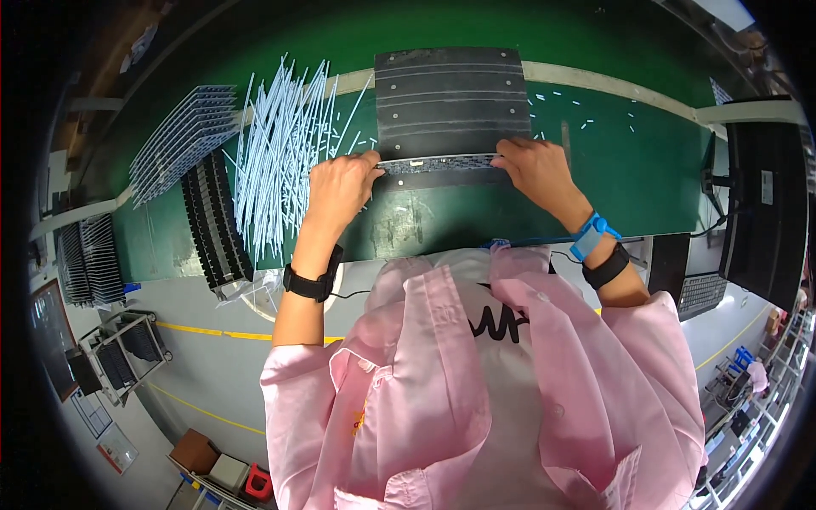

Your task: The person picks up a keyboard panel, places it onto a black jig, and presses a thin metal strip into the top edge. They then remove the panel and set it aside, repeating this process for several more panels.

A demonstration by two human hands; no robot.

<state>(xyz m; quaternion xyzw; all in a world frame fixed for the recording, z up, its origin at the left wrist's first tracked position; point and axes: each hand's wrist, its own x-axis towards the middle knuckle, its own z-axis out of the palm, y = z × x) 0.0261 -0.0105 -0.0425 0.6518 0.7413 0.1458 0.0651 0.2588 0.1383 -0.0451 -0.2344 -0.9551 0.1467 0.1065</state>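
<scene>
Clock centred on the speckled strip [439,164], 12 straight ahead of the worker. Seen from where I stand: strip lies crosswise over the near part of a black grooved plate [446,99]. Left hand [343,180]: fingers and thumb pinched on the 9 o'clock end. Right hand [539,172]: likewise gripping the 3 o'clock end. Pale blue rods [274,161] heaped at 9, on the green table [625,183]; small pale pieces [586,124] scattered toward 2. Black ribbed rack [212,219] between 8 and 9.

Narrow strip [459,164] on a black, grooved plate [455,113].
The strip (dark, speckled, light-edged) lies crosswise near the plate's lower edge, gripped at both ends.
</scene>
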